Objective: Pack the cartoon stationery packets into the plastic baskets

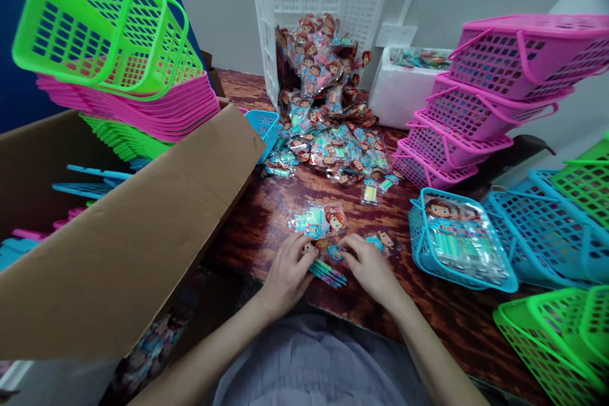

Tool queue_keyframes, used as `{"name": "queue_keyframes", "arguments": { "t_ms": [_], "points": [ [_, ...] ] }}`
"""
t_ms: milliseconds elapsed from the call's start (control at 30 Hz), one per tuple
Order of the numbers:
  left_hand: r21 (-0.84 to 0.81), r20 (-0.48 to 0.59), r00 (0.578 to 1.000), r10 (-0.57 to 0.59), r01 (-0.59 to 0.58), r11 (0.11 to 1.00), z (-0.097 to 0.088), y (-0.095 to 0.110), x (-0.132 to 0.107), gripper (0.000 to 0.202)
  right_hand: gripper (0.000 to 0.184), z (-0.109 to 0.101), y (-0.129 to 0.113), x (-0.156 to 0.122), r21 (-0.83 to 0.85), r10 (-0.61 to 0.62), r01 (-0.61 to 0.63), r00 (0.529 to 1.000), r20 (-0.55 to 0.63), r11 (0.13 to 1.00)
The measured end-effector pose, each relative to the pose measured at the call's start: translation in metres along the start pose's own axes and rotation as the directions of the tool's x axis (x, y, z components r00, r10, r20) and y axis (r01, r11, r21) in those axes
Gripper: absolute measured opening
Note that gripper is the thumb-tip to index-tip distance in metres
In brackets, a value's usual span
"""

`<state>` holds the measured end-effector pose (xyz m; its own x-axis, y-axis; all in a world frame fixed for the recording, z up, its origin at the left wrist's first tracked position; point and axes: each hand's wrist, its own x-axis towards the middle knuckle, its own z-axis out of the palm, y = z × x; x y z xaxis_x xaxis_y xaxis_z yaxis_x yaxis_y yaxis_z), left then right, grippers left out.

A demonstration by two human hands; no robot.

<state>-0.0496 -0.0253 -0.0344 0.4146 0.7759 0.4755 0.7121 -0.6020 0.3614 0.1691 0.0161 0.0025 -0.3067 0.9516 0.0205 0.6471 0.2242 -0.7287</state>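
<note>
My left hand [288, 269] is closed over a small bundle of clear packets [328, 274] near the table's front edge. Striped sticks in green, blue and purple show through their lower part. My right hand [373, 269] has its thumb and fingers pinched at the cartoon-headed end of a packet [335, 252]; the fingertips partly hide what they grip. Just beyond my hands, a packet of green sticks with a red-haired cartoon head [335, 218] lies flat. Beside my right hand is another packet with a brown-haired cartoon head [386, 240].
A big pile of packets [328, 146] spills from a white crate [266, 32]. The cardboard box [190, 196] at left holds stacked baskets [137, 108]. Right stand pink baskets [514, 70], a blue basket [419, 244] filled with packets, and green baskets [556, 323]. A white foam box [397, 95] sits behind.
</note>
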Motion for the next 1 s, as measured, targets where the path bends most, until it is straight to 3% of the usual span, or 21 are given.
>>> {"name": "queue_keyframes", "arguments": {
  "t_ms": [100,167,233,300,367,433,500,533,567,600,700,767,833,933,1000],
  "points": [
    [-0.023,0.051,0.998,-0.024,0.026,0.999,-0.002,0.001,0.003,0.039,0.009,-0.004,0.005,0.002,0.325,0.12,-0.04,0.965,-0.232,0.945],
    [-0.095,0.127,0.991,-0.032,0.044,0.994,-0.003,0.001,0.005,0.035,0.019,-0.006,0.009,0.005,0.605,0.294,-0.046,0.902,-0.317,0.795],
    [-0.177,0.222,0.974,-0.045,0.086,0.98,-0.005,0.0,0.006,0.029,0.03,-0.008,0.013,0.007,0.818,0.441,0.007,0.84,-0.317,0.575],
    [-0.212,0.279,0.958,-0.07,0.133,0.968,-0.007,0.001,0.007,0.02,0.036,-0.007,0.019,0.007,0.915,0.522,0.049,0.808,-0.273,0.401],
    [-0.235,0.284,0.948,-0.14,0.211,0.949,-0.009,0.002,0.007,0.012,0.037,-0.004,0.026,0.006,0.951,0.569,0.049,0.791,-0.223,0.305],
    [-0.369,0.291,0.916,-0.278,0.375,0.85,-0.011,0.005,0.008,0.019,0.038,0.002,0.033,0.003,0.965,0.615,0.034,0.765,-0.191,0.259],
    [-0.565,0.326,0.853,-0.407,0.521,0.639,-0.011,0.01,0.009,0.033,0.036,0.011,0.036,-0.001,0.972,0.638,0.018,0.752,-0.167,0.233],
    [-0.638,0.338,0.832,-0.44,0.546,0.543,-0.011,0.013,0.011,0.037,0.035,0.017,0.036,-0.003,0.975,0.629,0.005,0.764,-0.148,0.223],
    [-0.674,0.324,0.831,-0.453,0.538,0.505,-0.011,0.016,0.013,0.036,0.034,0.023,0.033,-0.005,0.977,0.604,-0.012,0.787,-0.121,0.212],
    [-0.677,0.283,0.843,-0.457,0.513,0.528,-0.01,0.019,0.015,0.031,0.033,0.029,0.03,-0.007,0.98,0.572,-0.026,0.815,-0.093,0.197],
    [-0.532,0.126,0.905,-0.407,0.408,0.742,-0.012,0.027,0.021,0.014,0.03,0.045,0.016,-0.014,0.984,0.475,-0.077,0.88,-0.009,0.161],
    [-0.469,0.151,0.931,-0.333,0.363,0.805,-0.015,0.028,0.022,0.012,0.032,0.048,0.01,-0.02,0.981,0.451,-0.114,0.892,0.032,0.154],
    [-0.466,0.248,0.933,-0.26,0.35,0.812,-0.019,0.026,0.019,0.011,0.029,0.042,0.009,-0.026,0.967,0.42,-0.182,0.903,0.092,0.18],
    [-0.406,0.307,0.936,-0.171,0.291,0.866,-0.025,0.018,0.008,0.011,0.028,0.022,0.014,-0.035,0.907,0.391,-0.257,0.913,0.115,0.333],
    [-0.33,0.308,0.947,-0.093,0.198,0.923,-0.026,0.012,0.002,0.03,0.035,0.007,0.018,-0.04,0.853,0.404,-0.206,0.915,-0.006,0.48]
  ]
}}
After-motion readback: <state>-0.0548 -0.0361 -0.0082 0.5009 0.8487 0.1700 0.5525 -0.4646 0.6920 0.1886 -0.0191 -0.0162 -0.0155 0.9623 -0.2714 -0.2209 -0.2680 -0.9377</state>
